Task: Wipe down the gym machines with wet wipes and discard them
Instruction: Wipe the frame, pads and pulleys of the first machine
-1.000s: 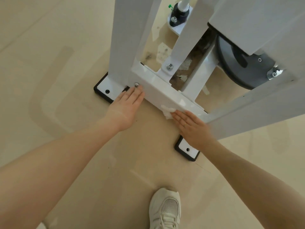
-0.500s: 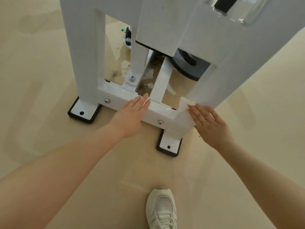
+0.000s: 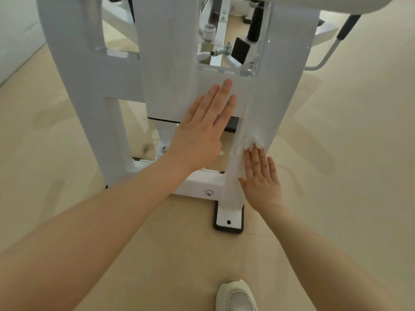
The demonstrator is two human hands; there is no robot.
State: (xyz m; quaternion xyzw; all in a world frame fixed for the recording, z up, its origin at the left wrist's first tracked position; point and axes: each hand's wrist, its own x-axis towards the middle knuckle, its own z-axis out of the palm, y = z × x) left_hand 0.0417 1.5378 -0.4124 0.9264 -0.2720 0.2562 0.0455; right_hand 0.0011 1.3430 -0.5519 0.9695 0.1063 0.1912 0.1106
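Your right hand (image 3: 261,176) has moved the wet wipe (image 3: 252,143) from the base rail up the upright post (image 3: 258,113), fingers flat pressing it, while your left hand (image 3: 202,131) braces flat-fingered on the frame panel (image 3: 170,86); wiping continues.

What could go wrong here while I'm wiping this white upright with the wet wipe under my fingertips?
The wet wipe sits bunched just past the straight fingertips of your right hand, not gripped, so it could slip off the upright onto the floor. Your left hand lies flat on the frame near open gaps with bolts; sliding it might catch a finger. Grime on the floor inside the frame could dirty a dropped wipe.
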